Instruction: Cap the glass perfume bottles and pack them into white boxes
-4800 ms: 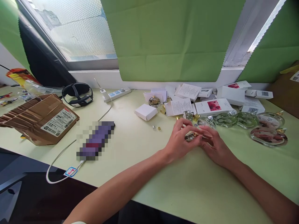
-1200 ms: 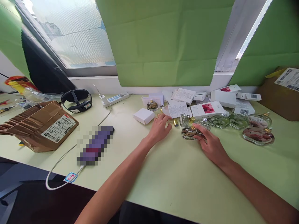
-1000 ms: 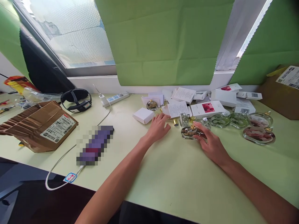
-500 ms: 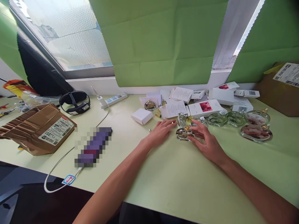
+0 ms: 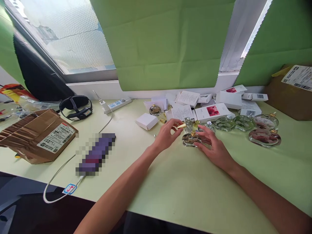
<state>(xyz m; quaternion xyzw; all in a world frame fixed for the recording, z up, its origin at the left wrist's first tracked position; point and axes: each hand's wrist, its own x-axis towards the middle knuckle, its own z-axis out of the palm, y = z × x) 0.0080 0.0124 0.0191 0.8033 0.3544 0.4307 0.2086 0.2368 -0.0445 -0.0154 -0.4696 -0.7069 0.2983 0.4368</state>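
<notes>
My left hand (image 5: 168, 135) pinches a small gold tube (image 5: 181, 125) between thumb and fingertips, just above the table. A flat oval perfume bottle (image 5: 188, 139) with a gold neck stands in front of me, and my right hand (image 5: 211, 143) grips its right side with curled fingers. Behind that bottle stands a clear ribbed glass piece (image 5: 188, 124), close to the gold tube. Another glass bottle (image 5: 210, 126) is partly hidden behind my right fingers. Farther back, a round dark perfume bottle (image 5: 155, 110) sits near a white box (image 5: 146, 121).
Green bottles (image 5: 224, 123) and pinkish ones (image 5: 264, 137) line the right side. White cartons (image 5: 214, 111) are heaped by the window wall. A brown carton (image 5: 289, 97) stands far right. Leftward lie a phone (image 5: 97, 154) on its cable, a power strip (image 5: 119, 104), a headset (image 5: 76, 109) and a torn cardboard box (image 5: 41, 136).
My left hand has risen from lying flat on the table and now pinches the gold tube. My right hand stays at the perfume bottle. The view has shifted slightly.
</notes>
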